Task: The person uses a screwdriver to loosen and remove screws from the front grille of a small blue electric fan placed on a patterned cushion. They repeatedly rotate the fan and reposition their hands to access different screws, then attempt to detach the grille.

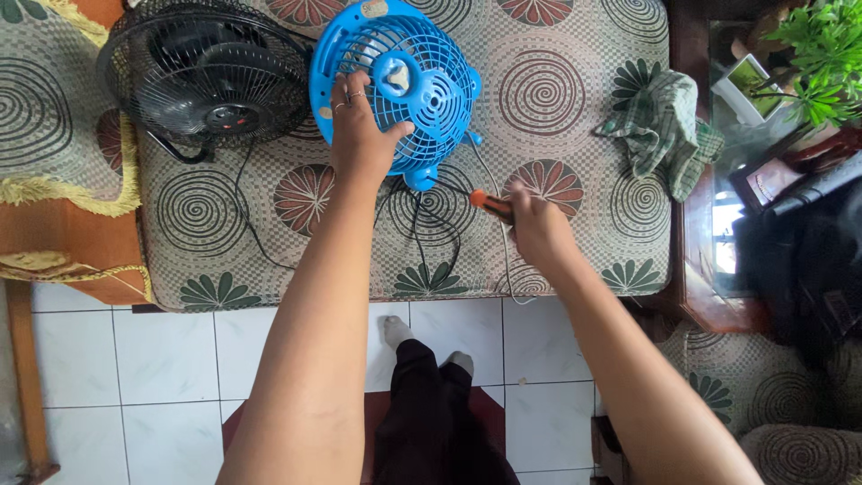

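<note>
A round blue plastic fan (409, 67) lies on a patterned cushion (557, 99). My left hand (361, 135) rests flat on the fan's grille at its lower left edge, fingers spread. My right hand (536, 226) is closed around a screwdriver with an orange handle (482, 201), just below and right of the fan. Black and white cords (431, 224) trail from the fan between my hands.
A black wire fan guard with its motor (202, 72) lies left of the blue fan. A crumpled checked cloth (664, 126) sits at the cushion's right. A glass-topped side table with a green plant (822, 54) stands at far right. White tiled floor (171, 377) lies below.
</note>
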